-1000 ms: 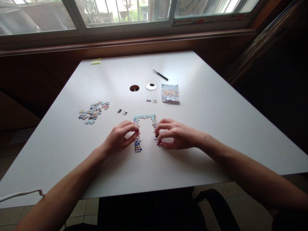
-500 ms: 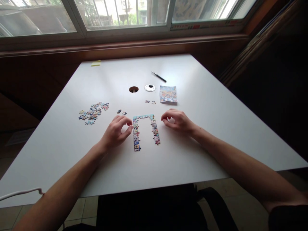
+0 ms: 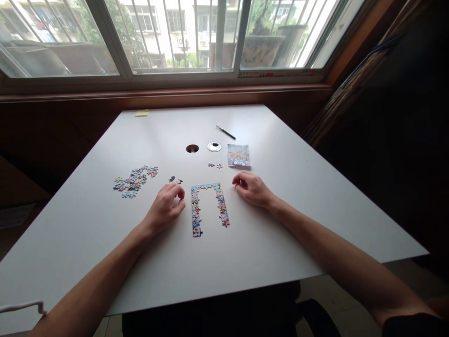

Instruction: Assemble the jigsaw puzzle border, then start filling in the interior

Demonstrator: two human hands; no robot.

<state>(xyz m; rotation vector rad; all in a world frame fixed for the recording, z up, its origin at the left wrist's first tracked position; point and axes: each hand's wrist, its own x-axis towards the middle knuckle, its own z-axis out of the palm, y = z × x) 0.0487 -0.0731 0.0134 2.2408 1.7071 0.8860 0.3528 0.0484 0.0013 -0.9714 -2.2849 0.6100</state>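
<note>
A partly joined jigsaw puzzle frame (image 3: 195,210) lies on the white table, with a light blue top strip and two multicoloured sides; its bottom is open. To its left rests my left hand (image 3: 165,203), fingers bent, with a small gap between thumb and forefinger and nothing seen between them. My right hand (image 3: 253,188) lies on the table beyond the frame's upper right corner, fingers curled in and thumb close against them; no piece shows there. Two small groups of loose pieces, dark ones (image 3: 175,179) and others (image 3: 215,165), lie just beyond the frame.
A pile of loose puzzle pieces (image 3: 135,181) is at the left. A creased picture sheet (image 3: 239,155), a pen (image 3: 225,132), a round metal cover (image 3: 213,147) and a cable hole (image 3: 192,148) are farther back. A yellow note (image 3: 141,113) and a white cable (image 3: 24,306) lie near edges.
The view has tilted up, showing more window, so the table sits lower in the picture. My left hand has drawn slightly away from the puzzle frame. The frame's pieces look unchanged.
</note>
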